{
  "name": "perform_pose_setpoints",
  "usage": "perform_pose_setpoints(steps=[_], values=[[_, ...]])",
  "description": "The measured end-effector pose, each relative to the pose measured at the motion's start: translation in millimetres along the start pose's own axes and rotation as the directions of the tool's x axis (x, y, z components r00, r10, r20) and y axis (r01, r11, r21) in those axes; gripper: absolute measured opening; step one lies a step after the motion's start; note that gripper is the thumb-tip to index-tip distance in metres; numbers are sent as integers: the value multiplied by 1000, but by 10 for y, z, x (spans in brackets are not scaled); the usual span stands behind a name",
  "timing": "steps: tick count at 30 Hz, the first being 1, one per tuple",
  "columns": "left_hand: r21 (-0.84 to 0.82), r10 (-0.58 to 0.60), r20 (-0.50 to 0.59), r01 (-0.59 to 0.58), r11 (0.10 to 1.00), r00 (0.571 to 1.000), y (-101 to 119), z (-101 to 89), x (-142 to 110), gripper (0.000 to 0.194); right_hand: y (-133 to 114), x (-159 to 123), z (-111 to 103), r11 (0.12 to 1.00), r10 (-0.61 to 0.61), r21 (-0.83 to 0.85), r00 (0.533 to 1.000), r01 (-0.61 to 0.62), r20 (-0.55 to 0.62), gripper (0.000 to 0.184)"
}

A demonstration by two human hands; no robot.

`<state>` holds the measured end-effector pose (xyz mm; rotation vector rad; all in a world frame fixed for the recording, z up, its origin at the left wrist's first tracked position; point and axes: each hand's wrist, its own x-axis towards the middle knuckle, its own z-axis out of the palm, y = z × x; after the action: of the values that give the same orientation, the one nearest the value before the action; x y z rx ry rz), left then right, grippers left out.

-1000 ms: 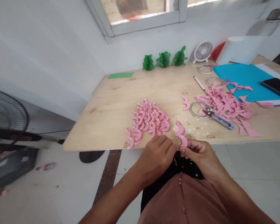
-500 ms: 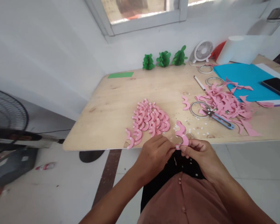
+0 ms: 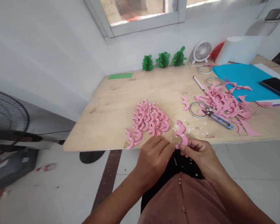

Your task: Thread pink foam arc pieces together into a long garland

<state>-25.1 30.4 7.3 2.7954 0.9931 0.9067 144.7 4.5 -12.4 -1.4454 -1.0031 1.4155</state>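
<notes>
My right hand [image 3: 200, 154] pinches the lower end of a wavy pink foam strip [image 3: 182, 134] at the table's near edge. My left hand [image 3: 154, 157] is closed beside it, its fingertips pressed against the same end of the strip. Just beyond my hands a pile of pink foam crescents [image 3: 149, 119] lies on the wooden table [image 3: 121, 102]. Small white paper bits [image 3: 196, 128] are scattered near the strip.
To the right lie pink foam scraps [image 3: 226, 104], blue snips [image 3: 218, 118], tape rings [image 3: 197, 109], a white pen [image 3: 198, 83], blue paper [image 3: 245, 76] and a phone [image 3: 276, 87]. Three green paper trees [image 3: 163, 59] and a small white fan [image 3: 202, 51] stand at the wall. A floor fan [image 3: 7, 119] is at the left.
Both hands stay pinched together on the strip's end, with only small finger shifts. The view has drifted slightly.
</notes>
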Motion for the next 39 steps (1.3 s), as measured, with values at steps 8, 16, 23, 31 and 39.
perform_pose_setpoints(steps=[8, 16, 23, 31, 39], values=[[20, 43, 59, -44, 999, 997, -2, -18, 32, 9, -35, -15, 22, 999, -35, -8, 999, 35, 39, 29], [-27, 78, 99, -75, 997, 992, -62, -26, 32, 11, -34, -8, 7, 998, -50, -32, 995, 53, 82, 30], [-53, 84, 99, -79, 995, 991, -74, -3, 26, 14, -47, -17, 10, 996, -73, -53, 992, 78, 102, 26], [-220, -2, 78, 19, 975, 997, -97, -37, 47, 15, -45, -14, 13, 999, -31, -24, 994, 33, 101, 24], [-215, 54, 126, -25, 976, 991, -107, -74, 90, 16, -39, -35, 7, 999, -37, -35, 993, 41, 116, 22]])
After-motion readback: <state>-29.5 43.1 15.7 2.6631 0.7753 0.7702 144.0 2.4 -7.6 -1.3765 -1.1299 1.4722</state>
